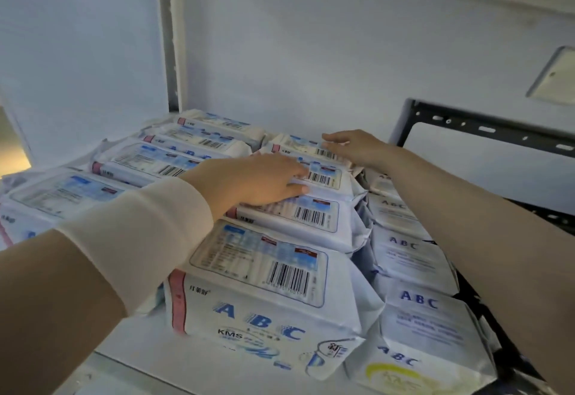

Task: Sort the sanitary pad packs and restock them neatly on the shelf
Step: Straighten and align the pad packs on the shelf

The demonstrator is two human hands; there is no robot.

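Sanitary pad packs [295,217] fill the shelf [140,348] in three rows running from the lower edge of the frame back toward the wall [311,52]. They are white with blue "ABC" lettering, and most lie with the barcode label facing up. The front pack [264,273] of the middle row sits in the lower centre, its blue letters and a pink side strip turned toward the camera. The left row [149,161] stretches from the left edge to the centre back, each pack overlapping the next. The right row [413,251] lies lower, just beside the middle row, with plainer faces showing. Its nearest pack carries a yellow mark.

The left hand [258,180] lies flat, palm down, in the centre of the frame on the middle-row packs behind the front one, fingers straight and pressed on their tops. A cream sleeve [133,233] covers the wrist. The right hand [354,146] reaches farther back, right of centre, its fingers stretched out and resting on the rearmost pack of the middle row. The two hands are apart and neither grips anything.

A black metal bracket [485,128] crosses the right side behind the right arm. A white upright post [171,37] stands in the upper left, and a pale plate [553,77] is fixed to the wall at the upper right.
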